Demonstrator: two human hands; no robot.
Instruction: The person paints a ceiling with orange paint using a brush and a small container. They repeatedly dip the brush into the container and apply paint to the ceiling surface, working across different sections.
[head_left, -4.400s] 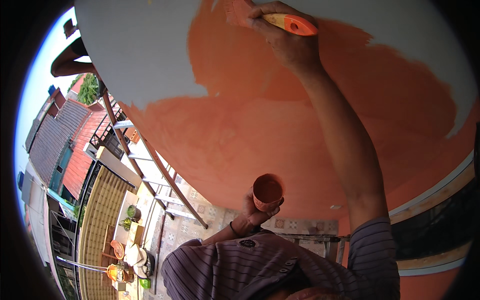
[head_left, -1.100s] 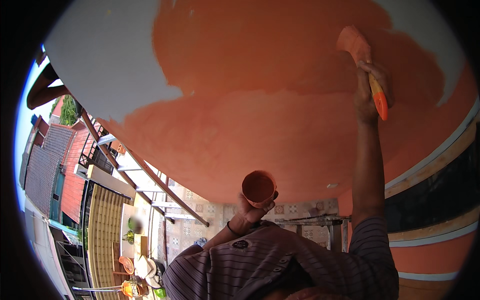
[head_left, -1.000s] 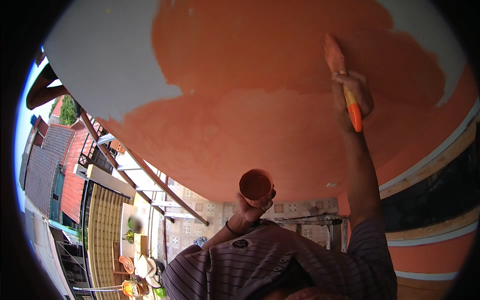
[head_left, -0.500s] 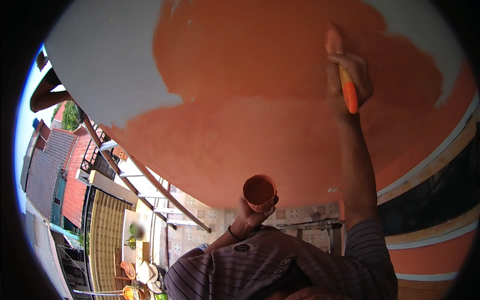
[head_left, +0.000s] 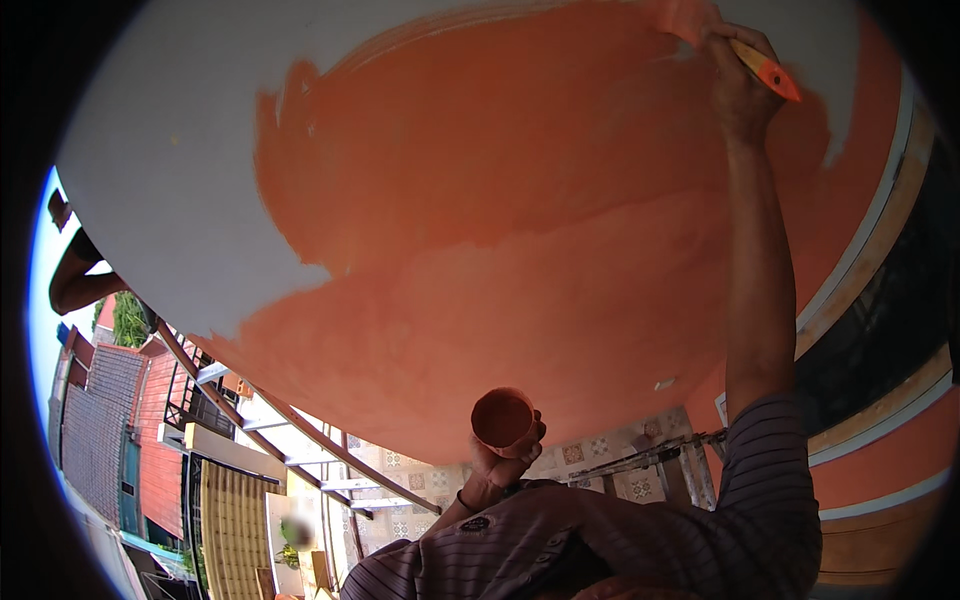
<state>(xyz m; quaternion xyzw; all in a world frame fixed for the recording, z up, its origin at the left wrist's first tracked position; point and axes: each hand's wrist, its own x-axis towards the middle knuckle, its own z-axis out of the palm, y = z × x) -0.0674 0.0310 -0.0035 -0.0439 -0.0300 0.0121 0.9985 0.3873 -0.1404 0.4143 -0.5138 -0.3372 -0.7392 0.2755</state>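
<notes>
My right hand [head_left: 740,88] is stretched high up the wall and grips a paintbrush by its orange handle [head_left: 770,72]. The bristles [head_left: 685,18] press on the wall at the top edge of the orange paint [head_left: 520,220], beside an unpainted white patch [head_left: 835,60]. Low in front of my chest, my left hand [head_left: 505,465] holds a small round cup [head_left: 502,418] coated with orange paint, its mouth facing me. A large white area of wall [head_left: 170,180] lies to the left.
Another person's arm and body [head_left: 75,280] show at the far left edge. Slanted metal scaffold bars [head_left: 300,440] run below the wall, with a tiled floor [head_left: 600,450], red roofs [head_left: 110,420] and a dark window band [head_left: 880,330] at right.
My right hand has carried the brush upward, from mid-height on the orange area to its top edge. The cup has stayed in my left hand in about the same place.
</notes>
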